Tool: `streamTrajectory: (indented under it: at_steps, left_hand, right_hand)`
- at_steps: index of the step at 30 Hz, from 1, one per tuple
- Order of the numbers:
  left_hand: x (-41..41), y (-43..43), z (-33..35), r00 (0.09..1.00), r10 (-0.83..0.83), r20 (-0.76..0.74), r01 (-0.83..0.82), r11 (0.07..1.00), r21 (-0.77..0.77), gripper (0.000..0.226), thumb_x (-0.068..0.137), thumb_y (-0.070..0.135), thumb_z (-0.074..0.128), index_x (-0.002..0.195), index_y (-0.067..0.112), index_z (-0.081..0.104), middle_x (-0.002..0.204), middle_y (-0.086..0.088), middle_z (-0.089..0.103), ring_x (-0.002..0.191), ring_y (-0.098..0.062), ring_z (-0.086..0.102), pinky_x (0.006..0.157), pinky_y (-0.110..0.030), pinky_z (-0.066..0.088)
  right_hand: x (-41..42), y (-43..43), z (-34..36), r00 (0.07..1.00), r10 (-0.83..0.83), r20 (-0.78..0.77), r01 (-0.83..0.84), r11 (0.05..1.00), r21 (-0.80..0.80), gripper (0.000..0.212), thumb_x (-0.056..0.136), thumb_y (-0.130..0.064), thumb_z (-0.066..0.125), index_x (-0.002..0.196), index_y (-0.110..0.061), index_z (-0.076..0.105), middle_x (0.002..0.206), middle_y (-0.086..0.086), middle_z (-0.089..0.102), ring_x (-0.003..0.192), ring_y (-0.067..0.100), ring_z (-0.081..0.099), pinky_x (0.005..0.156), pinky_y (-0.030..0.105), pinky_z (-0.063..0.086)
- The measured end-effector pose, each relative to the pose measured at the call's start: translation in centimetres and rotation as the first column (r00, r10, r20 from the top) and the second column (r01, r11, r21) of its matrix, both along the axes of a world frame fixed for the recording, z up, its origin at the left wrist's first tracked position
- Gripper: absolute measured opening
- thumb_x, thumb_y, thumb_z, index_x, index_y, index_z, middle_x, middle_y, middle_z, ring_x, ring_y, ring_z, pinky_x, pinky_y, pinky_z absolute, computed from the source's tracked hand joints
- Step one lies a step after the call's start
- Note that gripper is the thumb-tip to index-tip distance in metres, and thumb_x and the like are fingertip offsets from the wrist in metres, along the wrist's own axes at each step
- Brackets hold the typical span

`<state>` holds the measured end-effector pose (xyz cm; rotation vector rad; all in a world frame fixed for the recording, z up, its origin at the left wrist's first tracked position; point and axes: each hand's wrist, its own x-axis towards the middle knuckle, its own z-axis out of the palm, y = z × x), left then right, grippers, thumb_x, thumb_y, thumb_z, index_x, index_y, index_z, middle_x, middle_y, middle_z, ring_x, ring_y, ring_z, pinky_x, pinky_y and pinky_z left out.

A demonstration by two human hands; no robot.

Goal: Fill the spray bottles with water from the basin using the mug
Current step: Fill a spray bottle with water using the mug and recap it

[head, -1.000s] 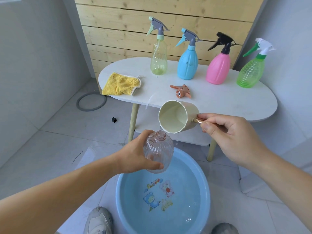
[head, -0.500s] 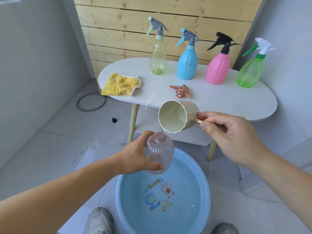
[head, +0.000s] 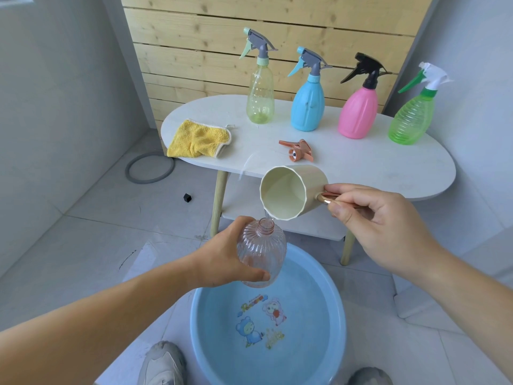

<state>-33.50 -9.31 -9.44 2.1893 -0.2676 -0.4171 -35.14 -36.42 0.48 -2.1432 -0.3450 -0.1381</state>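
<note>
My left hand (head: 222,257) grips a clear pinkish ribbed bottle (head: 263,254) with its neck uncapped, held over the blue basin (head: 337,307) of water. My right hand (head: 380,226) pinches the copper handle of a cream mug (head: 291,191), which is tipped on its side just above the bottle's neck. A thin stream of water runs from the mug's rim into the neck. The bottle's orange spray head (head: 298,150) lies on the white table (head: 388,168).
At the table's back stand a yellow-green bottle (head: 260,98), a blue one (head: 307,107) and a pink one (head: 358,112); a green one (head: 410,120) stands at the right. A yellow cloth (head: 198,138) lies at the left end. My shoes (head: 162,362) flank the basin.
The mug has tipped a little lower toward the bottle's neck, and a thin stream of water now runs into it. Both hands have kept their hold.
</note>
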Motion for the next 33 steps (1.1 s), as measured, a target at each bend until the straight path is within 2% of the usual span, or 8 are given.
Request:
streamTrajectory:
  at_steps: [4,8,12,17,21,27,33]
  left_hand:
    - [-0.02,-0.08,0.07,1.000,0.000,0.001,0.000,1.000,0.002,0.096,0.062,0.043,0.096,0.141,0.034,0.041,0.126,0.019,0.058,0.120,-0.006,0.057,0.106,-0.030,0.049]
    - [-0.07,-0.20,0.15,1.000,-0.001,0.007,0.001,1.000,0.011,0.091,0.068,0.033,0.097,0.140,0.034,0.041,0.123,0.022,0.057,0.117,-0.003,0.057,0.103,-0.025,0.048]
    - [-0.06,-0.14,0.14,1.000,-0.003,-0.003,0.003,1.000,-0.003,0.093,0.067,0.035,0.097,0.141,0.033,0.041,0.127,0.019,0.057,0.120,-0.005,0.057,0.107,-0.029,0.048]
    - [-0.12,-0.19,0.13,1.000,-0.002,0.004,0.002,1.000,-0.006,0.091,0.068,0.032,0.097,0.140,0.032,0.042,0.126,0.019,0.057,0.120,-0.006,0.057,0.105,-0.027,0.048]
    - [-0.09,-0.20,0.09,1.000,-0.004,0.003,0.004,1.000,-0.004,0.092,0.068,0.034,0.097,0.141,0.033,0.041,0.125,0.019,0.057,0.119,-0.006,0.057,0.105,-0.029,0.049]
    - [-0.07,-0.20,-0.03,1.000,0.000,0.003,0.000,1.000,-0.014,0.092,0.068,0.032,0.098,0.140,0.033,0.041,0.125,0.021,0.056,0.120,-0.004,0.056,0.103,-0.024,0.046]
    - [-0.07,-0.14,-0.12,1.000,0.002,-0.003,-0.002,1.000,-0.021,0.094,0.067,0.034,0.097,0.142,0.033,0.041,0.126,0.021,0.056,0.119,-0.002,0.056,0.103,-0.023,0.047]
  right_hand:
    - [0.04,-0.07,-0.13,1.000,0.001,0.005,-0.001,1.000,-0.004,0.016,0.092,-0.021,0.065,0.082,-0.027,0.075,0.119,-0.017,0.067,0.117,-0.008,0.058,0.104,0.020,0.043]
    - [-0.02,-0.09,-0.13,1.000,0.006,0.011,-0.006,1.000,-0.003,0.016,0.092,-0.020,0.065,0.083,-0.026,0.075,0.119,-0.017,0.067,0.117,-0.008,0.058,0.104,0.017,0.042]
    - [0.03,-0.11,-0.21,1.000,0.005,0.018,-0.005,1.000,-0.013,0.014,0.093,-0.019,0.065,0.085,-0.024,0.076,0.122,-0.013,0.068,0.117,-0.008,0.058,0.103,0.016,0.041]
    - [0.05,-0.10,-0.33,0.999,0.012,0.032,-0.011,0.999,-0.032,0.015,0.093,-0.019,0.065,0.086,-0.025,0.077,0.121,-0.017,0.067,0.120,-0.008,0.056,0.105,0.018,0.041]
    - [0.06,-0.13,-0.36,0.999,0.018,0.048,-0.016,0.999,-0.043,0.015,0.092,-0.017,0.066,0.086,-0.023,0.077,0.118,-0.019,0.067,0.120,-0.009,0.056,0.103,0.014,0.040]
    - [0.07,-0.17,-0.31,0.997,0.019,0.076,-0.014,0.998,-0.068,0.015,0.092,-0.017,0.066,0.084,-0.025,0.076,0.120,-0.020,0.066,0.120,-0.009,0.055,0.101,0.010,0.038]
    - [0.20,-0.39,-0.52,0.995,0.019,0.096,-0.009,0.995,-0.099,0.013,0.093,-0.021,0.066,0.086,-0.025,0.076,0.124,-0.014,0.067,0.123,-0.005,0.055,0.105,0.015,0.038]
